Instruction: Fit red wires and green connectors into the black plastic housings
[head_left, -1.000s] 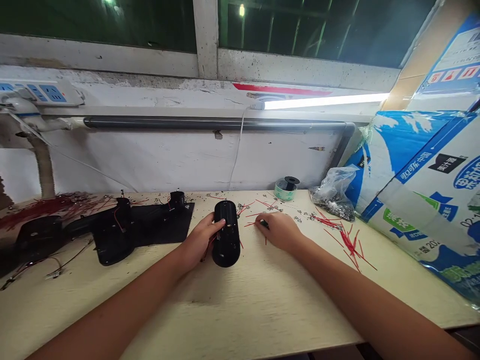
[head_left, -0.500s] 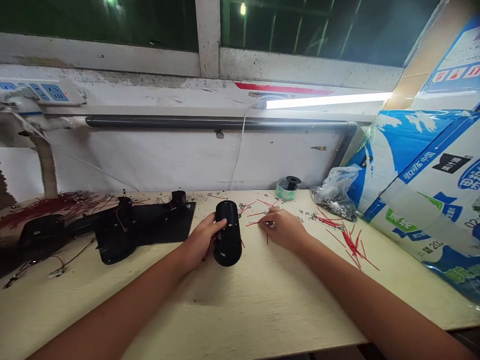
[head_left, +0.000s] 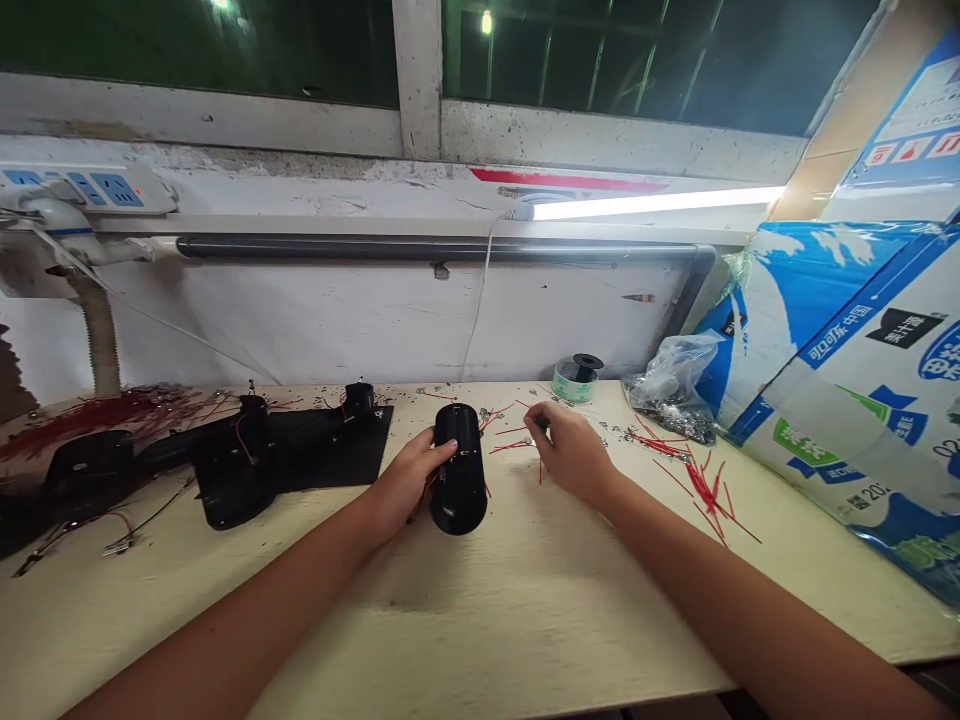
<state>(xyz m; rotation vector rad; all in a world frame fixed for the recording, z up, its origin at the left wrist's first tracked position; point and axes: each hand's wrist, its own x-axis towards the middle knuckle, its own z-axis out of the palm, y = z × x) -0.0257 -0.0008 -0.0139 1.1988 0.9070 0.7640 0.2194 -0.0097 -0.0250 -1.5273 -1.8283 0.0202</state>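
My left hand [head_left: 409, 475] is wrapped round the side of a black rounded-end cylindrical casing [head_left: 459, 490], its thumb lying on top. The casing is held just above the tabletop, with thin red wire showing beside it. To the right, my right hand [head_left: 570, 445] is closed, thumb and fingers pinched together. Something small and dark [head_left: 541, 423] shows at its fingertips, too little of it to name. Just left of those fingers, loose red wires [head_left: 511, 446] lie on the table.
Black casings with wires [head_left: 232, 480] rest on a black mat [head_left: 330, 450] at left. More red wires [head_left: 709, 490], a tape roll [head_left: 575, 383] with a black spool, a plastic bag of small metal parts [head_left: 679, 390] and a large blue-white carton [head_left: 847, 400] are at right.
My right hand has drawn up slightly from the red wires, and a dark bit now shows at its fingertips. My left hand keeps its hold on the casing.
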